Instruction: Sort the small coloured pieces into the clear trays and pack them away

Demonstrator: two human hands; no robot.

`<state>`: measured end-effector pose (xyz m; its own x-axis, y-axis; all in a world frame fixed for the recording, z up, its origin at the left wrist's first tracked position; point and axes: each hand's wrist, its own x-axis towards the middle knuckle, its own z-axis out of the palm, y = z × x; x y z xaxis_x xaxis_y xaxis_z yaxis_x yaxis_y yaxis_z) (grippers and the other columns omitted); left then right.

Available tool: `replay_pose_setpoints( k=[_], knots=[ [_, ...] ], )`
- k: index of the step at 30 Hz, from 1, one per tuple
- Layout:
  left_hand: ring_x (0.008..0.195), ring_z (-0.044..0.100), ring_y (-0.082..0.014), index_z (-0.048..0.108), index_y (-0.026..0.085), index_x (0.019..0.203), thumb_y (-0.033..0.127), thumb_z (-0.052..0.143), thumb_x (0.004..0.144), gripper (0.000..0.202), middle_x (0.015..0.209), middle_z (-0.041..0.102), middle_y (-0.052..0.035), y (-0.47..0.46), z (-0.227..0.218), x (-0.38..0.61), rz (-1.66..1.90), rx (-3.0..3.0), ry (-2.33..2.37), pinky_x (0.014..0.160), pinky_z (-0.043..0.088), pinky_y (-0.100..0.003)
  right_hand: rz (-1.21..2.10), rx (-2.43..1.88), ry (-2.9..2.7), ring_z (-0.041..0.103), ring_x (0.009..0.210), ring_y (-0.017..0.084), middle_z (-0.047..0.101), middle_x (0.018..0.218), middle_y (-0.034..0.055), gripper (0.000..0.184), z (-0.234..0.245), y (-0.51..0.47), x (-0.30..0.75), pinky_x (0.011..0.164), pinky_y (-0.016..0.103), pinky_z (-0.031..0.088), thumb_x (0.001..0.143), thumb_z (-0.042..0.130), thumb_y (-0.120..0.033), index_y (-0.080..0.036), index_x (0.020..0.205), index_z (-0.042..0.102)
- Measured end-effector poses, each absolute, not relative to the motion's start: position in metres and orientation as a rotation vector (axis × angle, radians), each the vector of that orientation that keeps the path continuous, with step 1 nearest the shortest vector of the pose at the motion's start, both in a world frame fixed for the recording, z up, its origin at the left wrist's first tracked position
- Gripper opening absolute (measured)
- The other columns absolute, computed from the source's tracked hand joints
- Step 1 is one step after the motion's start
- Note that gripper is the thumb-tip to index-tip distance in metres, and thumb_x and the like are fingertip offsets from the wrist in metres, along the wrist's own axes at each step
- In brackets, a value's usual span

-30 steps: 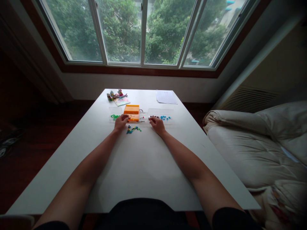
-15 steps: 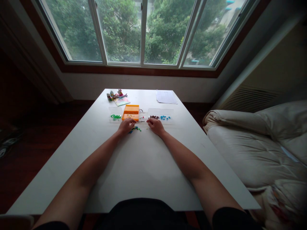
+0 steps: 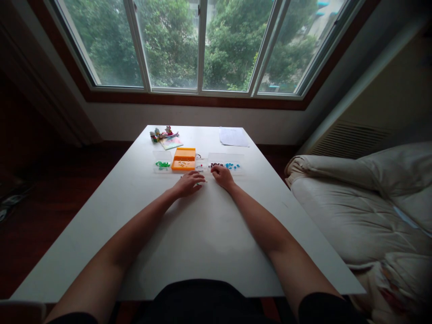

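Observation:
My left hand (image 3: 189, 183) is spread low over the white table (image 3: 202, 234), fingers apart and pointing right. It covers most of a small cluster of green and blue beads. Close by on the right, my right hand (image 3: 222, 176) has its fingers curled together at the near edge of a clear box of dark brown beads (image 3: 217, 164); what they pinch, if anything, is too small to make out. Blue beads (image 3: 232, 166) lie just right of the brown ones. An orange box (image 3: 184, 165) with its lid up holds small pale pieces, beyond my left hand.
Green beads (image 3: 163, 164) sit in a clear box left of the orange one. Small figurines (image 3: 164, 133) and a pastel card (image 3: 172, 142) are at the far left, white paper sheets (image 3: 233, 137) at the far right. A beige sofa (image 3: 354, 202) flanks the table.
My left hand has moved right and nearer to me, its fingers opening from a pinch and now covering the bead cluster. My right hand has shifted slightly right, toward the brown beads.

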<state>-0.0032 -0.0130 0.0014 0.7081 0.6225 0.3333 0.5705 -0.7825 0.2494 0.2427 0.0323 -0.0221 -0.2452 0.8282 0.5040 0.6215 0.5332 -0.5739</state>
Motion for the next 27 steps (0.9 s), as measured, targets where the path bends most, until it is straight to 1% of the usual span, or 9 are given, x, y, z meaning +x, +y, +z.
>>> replay_pose_setpoints(
  k=[4, 8, 13, 18, 22, 27],
  knots=[
    [0.135, 0.045, -0.0301, 0.061, 0.028, 0.137, 0.035, 0.057, 0.097, 0.041, 0.141, 0.061, -0.0057, -0.021, -0.001, 0.006, 0.457, 2.855, 0.945, 0.112, 0.038, -0.049, 0.296, -1.194, -1.914, 0.059, 0.074, 0.017, 0.070, 0.081, 0.0012, 0.017, -0.025, 0.034, 0.242, 0.072, 0.027, 0.042, 0.082, 0.054, -0.014, -0.021, 0.084, 0.069],
    [0.136, 0.043, -0.0307, 0.056, 0.027, 0.141, 0.038, 0.054, 0.098, 0.044, 0.144, 0.058, -0.0069, -0.025, -0.001, 0.010, 0.382, 2.901, 0.984, 0.111, 0.038, -0.048, 0.300, -1.168, -1.940, 0.059, 0.074, 0.017, 0.071, 0.084, 0.0014, 0.018, -0.027, 0.034, 0.240, 0.073, 0.027, 0.043, 0.082, 0.055, -0.013, -0.021, 0.086, 0.070],
    [0.133, 0.044, -0.0302, 0.058, 0.025, 0.138, 0.035, 0.049, 0.100, 0.041, 0.141, 0.059, -0.0084, -0.028, 0.002, 0.014, 0.339, 2.943, 1.021, 0.108, 0.039, -0.046, 0.303, -1.170, -1.944, 0.060, 0.074, 0.017, 0.071, 0.084, 0.0014, 0.019, -0.027, 0.034, 0.239, 0.073, 0.027, 0.044, 0.081, 0.055, -0.013, -0.021, 0.087, 0.071],
    [0.129, 0.046, -0.0289, 0.060, 0.026, 0.137, 0.032, 0.043, 0.102, 0.039, 0.138, 0.060, -0.0085, -0.030, 0.004, 0.013, 0.354, 2.966, 1.006, 0.105, 0.040, -0.044, 0.300, -1.170, -1.944, 0.059, 0.074, 0.017, 0.071, 0.083, 0.0015, 0.020, -0.026, 0.033, 0.240, 0.072, 0.027, 0.044, 0.081, 0.054, -0.013, -0.021, 0.087, 0.072],
    [0.128, 0.046, -0.0279, 0.059, 0.028, 0.139, 0.033, 0.043, 0.103, 0.039, 0.138, 0.060, -0.0075, -0.030, 0.003, 0.012, 0.376, 2.977, 0.975, 0.105, 0.040, -0.044, 0.302, -1.176, -1.942, 0.059, 0.074, 0.017, 0.071, 0.083, 0.0016, 0.020, -0.024, 0.031, 0.240, 0.072, 0.027, 0.044, 0.081, 0.054, -0.013, -0.021, 0.087, 0.072],
    [0.126, 0.047, -0.0270, 0.057, 0.027, 0.141, 0.032, 0.043, 0.103, 0.040, 0.139, 0.058, -0.0078, -0.025, 0.000, 0.008, 0.471, 2.961, 1.023, 0.105, 0.041, -0.044, 0.315, -1.178, -1.940, 0.060, 0.075, 0.017, 0.071, 0.084, 0.0017, 0.021, -0.024, 0.031, 0.239, 0.073, 0.027, 0.044, 0.080, 0.054, -0.013, -0.021, 0.088, 0.072]
  ],
)
